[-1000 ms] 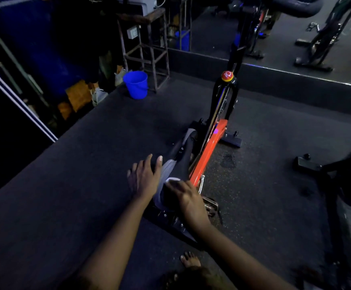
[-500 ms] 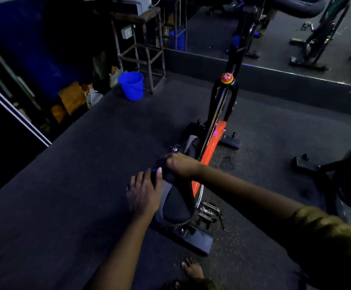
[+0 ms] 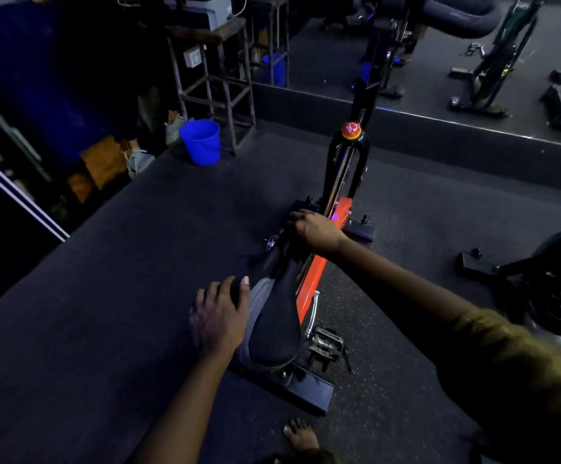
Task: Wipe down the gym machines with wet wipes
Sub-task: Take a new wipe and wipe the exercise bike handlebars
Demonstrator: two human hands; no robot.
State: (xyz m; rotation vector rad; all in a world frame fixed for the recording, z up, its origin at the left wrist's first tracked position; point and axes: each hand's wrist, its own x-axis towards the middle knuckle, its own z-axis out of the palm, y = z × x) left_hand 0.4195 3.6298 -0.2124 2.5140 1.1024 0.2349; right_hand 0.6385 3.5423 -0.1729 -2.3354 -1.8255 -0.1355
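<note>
Left hand point(image 3: 220, 316), at lower centre of the frame, is lying flat with fingers spread against the grey left side of the saddle point(image 3: 277, 326). Right hand point(image 3: 315, 227), just above, is curling its fingers over the saddle's nose; whether a wipe is sitting beneath them cannot be told. Both are resting on the spin bike point(image 3: 319, 272), standing mid-frame with its orange frame showing. A pedal point(image 3: 326, 343) is hanging right of the saddle. A blue bucket point(image 3: 201, 142) is sitting at upper left.
</note>
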